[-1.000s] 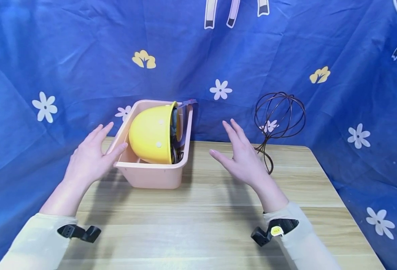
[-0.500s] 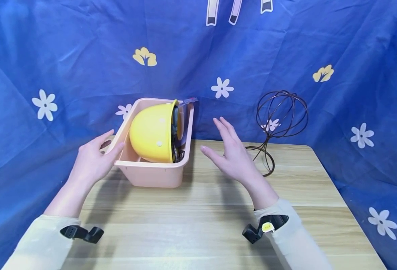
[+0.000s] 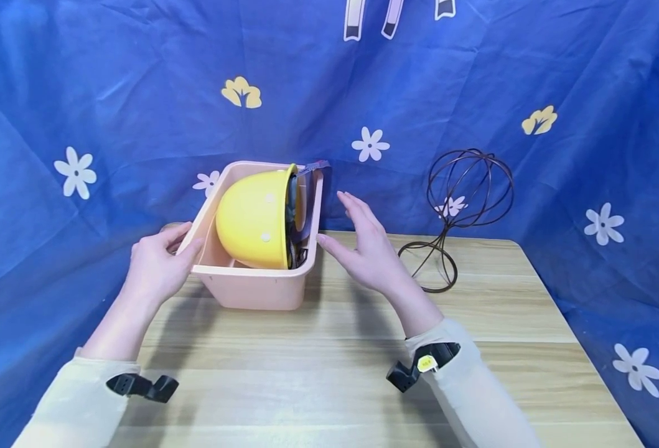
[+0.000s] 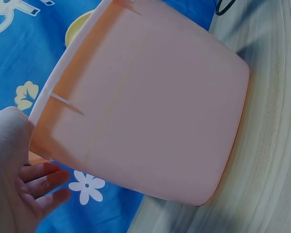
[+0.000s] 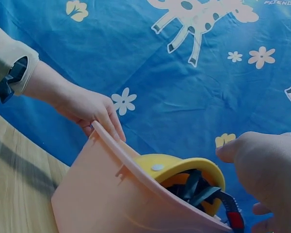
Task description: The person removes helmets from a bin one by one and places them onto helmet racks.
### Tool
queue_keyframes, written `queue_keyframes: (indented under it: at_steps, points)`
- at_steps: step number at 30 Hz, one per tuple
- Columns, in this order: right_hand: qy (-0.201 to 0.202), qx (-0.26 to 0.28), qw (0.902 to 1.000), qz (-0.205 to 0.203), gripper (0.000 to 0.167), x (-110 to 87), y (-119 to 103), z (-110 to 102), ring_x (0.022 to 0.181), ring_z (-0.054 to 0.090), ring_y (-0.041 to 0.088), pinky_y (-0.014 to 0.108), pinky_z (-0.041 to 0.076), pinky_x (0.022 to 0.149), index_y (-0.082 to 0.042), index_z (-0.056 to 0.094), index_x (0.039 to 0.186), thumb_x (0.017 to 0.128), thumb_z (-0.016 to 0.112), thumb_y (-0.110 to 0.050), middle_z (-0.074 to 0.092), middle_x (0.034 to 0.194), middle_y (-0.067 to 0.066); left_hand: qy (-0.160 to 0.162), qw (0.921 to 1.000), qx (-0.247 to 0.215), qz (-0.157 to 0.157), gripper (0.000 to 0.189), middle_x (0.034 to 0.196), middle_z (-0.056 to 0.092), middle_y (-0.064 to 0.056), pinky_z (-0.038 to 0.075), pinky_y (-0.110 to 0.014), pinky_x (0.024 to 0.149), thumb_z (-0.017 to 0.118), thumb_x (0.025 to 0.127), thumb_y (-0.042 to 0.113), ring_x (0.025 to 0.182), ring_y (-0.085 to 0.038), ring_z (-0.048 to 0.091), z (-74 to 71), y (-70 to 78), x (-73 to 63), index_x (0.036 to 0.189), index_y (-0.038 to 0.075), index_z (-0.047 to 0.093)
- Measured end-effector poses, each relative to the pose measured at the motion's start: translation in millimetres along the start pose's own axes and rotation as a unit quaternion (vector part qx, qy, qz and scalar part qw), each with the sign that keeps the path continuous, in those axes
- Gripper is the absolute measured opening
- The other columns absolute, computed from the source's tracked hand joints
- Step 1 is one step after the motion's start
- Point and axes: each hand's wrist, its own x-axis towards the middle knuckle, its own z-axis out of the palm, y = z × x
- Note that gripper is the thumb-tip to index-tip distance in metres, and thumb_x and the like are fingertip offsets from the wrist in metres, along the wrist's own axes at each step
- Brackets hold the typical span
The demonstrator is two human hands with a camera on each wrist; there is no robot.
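A pink plastic bin (image 3: 251, 289) stands on the wooden table, and a yellow hard hat (image 3: 251, 219) lies on its side in it. The hat's dark inner straps (image 5: 196, 189) show in the right wrist view. My left hand (image 3: 158, 264) grips the bin's left rim, thumb over the edge and fingers on the outer side. On the other side, my right hand (image 3: 368, 252) is beside the right rim with fingers extended and nothing held; the thumb tip is close to the rim, and I cannot tell whether it touches.
A dark wire stand with a round cage-like top (image 3: 455, 218) is at the back right of the wooden table (image 3: 318, 373). A blue patterned cloth (image 3: 307, 81) hangs behind and along the sides. A strap (image 3: 313, 167) sticks out over the bin's back right corner.
My left hand has closed from spread fingers onto the bin's left rim. My right hand has moved left, away from the wire stand, to the bin's right side. The bin stays in place.
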Motion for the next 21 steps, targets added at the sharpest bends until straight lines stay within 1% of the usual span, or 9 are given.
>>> queue_keyframes:
  at_steps: [1, 4, 6, 7, 10, 12, 17, 19, 21]
  points:
    - [0.0, 0.002, 1.0, 0.001, 0.084, 1.2, 0, 2, 0.145, 0.047, 0.023, 0.044, 0.037, 0.119, -0.017, 0.035, 0.166, 0.099, 0.072, -0.051, 0.033, 0.169, 0.0, 0.001, 1.0, -0.002, -0.003, 0.057, 0.132, 0.069, -0.024, 0.057, -0.045, 0.095, 0.066, 0.104, 0.039, 0.12, -0.039, 0.069, 0.0, 0.6, -0.5, 0.148, 0.003, 0.061]
    - [-0.004, 0.009, 0.9999, 0.003, 0.083, 4.3, -2, 7, 0.144, 0.048, 0.023, 0.043, 0.038, 0.118, -0.016, 0.036, 0.166, 0.099, 0.072, -0.049, 0.035, 0.168, 0.001, 0.007, 0.9999, -0.005, -0.008, 0.053, 0.128, 0.072, -0.023, 0.059, -0.027, 0.089, 0.066, 0.105, 0.036, 0.117, -0.037, 0.07, 0.2, 1.6, -1.9, 0.147, 0.005, 0.064]
    - [-0.005, 0.012, 0.9999, 0.002, 0.082, 6.9, -2, 10, 0.143, 0.049, 0.022, 0.042, 0.04, 0.118, -0.015, 0.037, 0.165, 0.099, 0.073, -0.048, 0.037, 0.167, 0.001, 0.012, 0.9998, -0.006, -0.011, 0.05, 0.126, 0.073, -0.022, 0.056, -0.016, 0.083, 0.065, 0.105, 0.035, 0.115, -0.036, 0.071, 0.5, 0.7, -2.6, 0.146, 0.007, 0.065]
    - [-0.005, 0.014, 0.9999, 0.0, 0.082, 8.3, -2, 11, 0.142, 0.05, 0.022, 0.042, 0.041, 0.117, -0.014, 0.038, 0.165, 0.099, 0.073, -0.047, 0.038, 0.167, 0.002, 0.014, 0.9998, -0.008, -0.013, 0.049, 0.125, 0.073, -0.022, 0.054, -0.012, 0.08, 0.065, 0.105, 0.035, 0.115, -0.035, 0.071, 1.2, 0.4, -2.5, 0.146, 0.008, 0.065]
    - [-0.004, 0.028, 0.9996, -0.001, 0.08, 12.9, -3, 16, 0.139, 0.054, 0.023, 0.042, 0.044, 0.114, -0.013, 0.04, 0.164, 0.099, 0.074, -0.045, 0.041, 0.165, 0.004, 0.017, 0.9995, -0.013, -0.021, 0.05, 0.126, 0.072, -0.022, 0.053, -0.01, 0.078, 0.064, 0.105, 0.036, 0.115, -0.036, 0.071, 3.0, -0.4, -2.9, 0.147, 0.009, 0.064]
    - [-0.007, 0.044, 0.999, 0.001, 0.079, 16.4, -3, 19, 0.137, 0.055, 0.023, 0.041, 0.047, 0.113, -0.012, 0.04, 0.163, 0.099, 0.075, -0.043, 0.042, 0.163, 0.005, 0.015, 0.9993, -0.018, -0.028, 0.05, 0.128, 0.071, -0.022, 0.054, -0.011, 0.077, 0.063, 0.106, 0.036, 0.115, -0.036, 0.071, 3.9, -0.8, -3.4, 0.148, 0.01, 0.063]
    - [-0.017, 0.098, 0.9949, 0.013, 0.077, 25.2, -6, 26, 0.138, 0.056, 0.027, 0.036, 0.049, 0.11, -0.011, 0.041, 0.163, 0.099, 0.076, -0.037, 0.046, 0.16, 0.006, 0.013, 0.9991, -0.027, -0.031, 0.05, 0.129, 0.07, -0.024, 0.054, -0.011, 0.076, 0.062, 0.107, 0.034, 0.115, -0.036, 0.07, 5.1, -0.4, -4.5, 0.149, 0.008, 0.062]
    - [-0.02, 0.123, 0.9919, 0.023, 0.076, 29.4, -6, 30, 0.137, 0.057, 0.03, 0.038, 0.05, 0.11, -0.011, 0.043, 0.162, 0.098, 0.077, -0.034, 0.048, 0.158, 0.007, 0.013, 0.999, -0.031, -0.031, 0.05, 0.13, 0.069, -0.024, 0.054, -0.011, 0.076, 0.062, 0.107, 0.033, 0.116, -0.036, 0.07, 4.8, -0.2, -4.5, 0.149, 0.008, 0.061]
    - [-0.023, 0.148, 0.9879, 0.041, 0.074, 33.6, -7, 33, 0.134, 0.06, 0.031, 0.041, 0.051, 0.108, -0.013, 0.045, 0.161, 0.098, 0.078, -0.033, 0.05, 0.157, 0.008, 0.01, 0.9989, -0.031, -0.033, 0.05, 0.131, 0.069, -0.024, 0.055, -0.015, 0.079, 0.062, 0.107, 0.033, 0.116, -0.036, 0.069, 4.3, 0.0, -4.2, 0.15, 0.008, 0.061]
